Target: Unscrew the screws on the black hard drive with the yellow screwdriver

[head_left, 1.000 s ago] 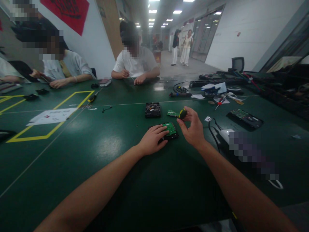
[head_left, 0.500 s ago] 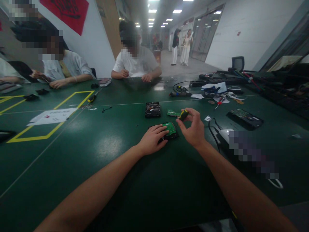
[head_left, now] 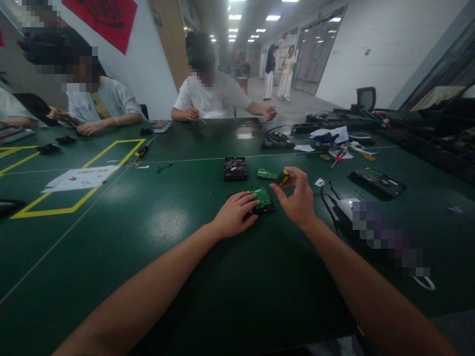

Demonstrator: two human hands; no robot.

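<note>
- On the table, the hard drive lies beneath the spread left hand.
- The right hand pinches a tilted screwdriver.
- Screwdriving seems in hand; next calls for steady downward pressure.

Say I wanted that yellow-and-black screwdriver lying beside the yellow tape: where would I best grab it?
Probably by the screwdriver's thick handle, from the near side and above: the handle lies toward the camera wearer, while the thin shaft points away. The left hand is nearer, but it rests on a hard drive.
</note>
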